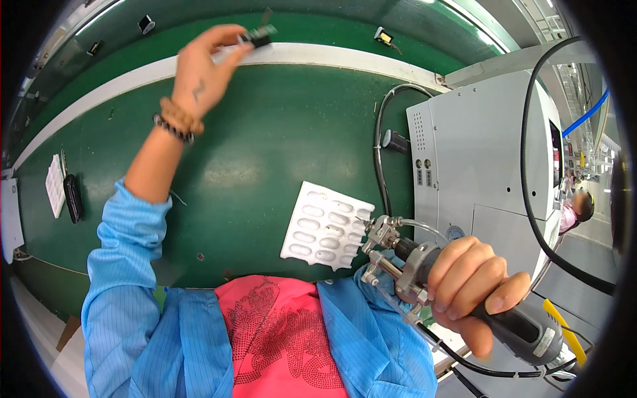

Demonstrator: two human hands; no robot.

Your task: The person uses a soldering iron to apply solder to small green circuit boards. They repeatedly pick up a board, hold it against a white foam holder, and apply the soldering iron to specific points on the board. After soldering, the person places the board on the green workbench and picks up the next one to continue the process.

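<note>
My left hand (204,74) reaches far out over the white rail (318,54), thumb and fingers pinched on a small dark component (259,36) with some green on it. Motion blurs the part, so its kind is unclear. My right hand (470,285) is wrapped around the black body of a power screwdriver (514,331), low on the right. Its metal head and clear tubes point left, toward a white moulded tray (325,229) with rows of oval hollows. The screwdriver's tip lies close to the tray's right edge; whether they touch I cannot tell.
Beyond the rail runs a green belt (332,30) with a small yellow-and-black part (385,36) and other dark parts on it. A grey machine box (481,152) with black cables stands right. Another white tray (55,187) and a black pouch-like item (72,199) lie left.
</note>
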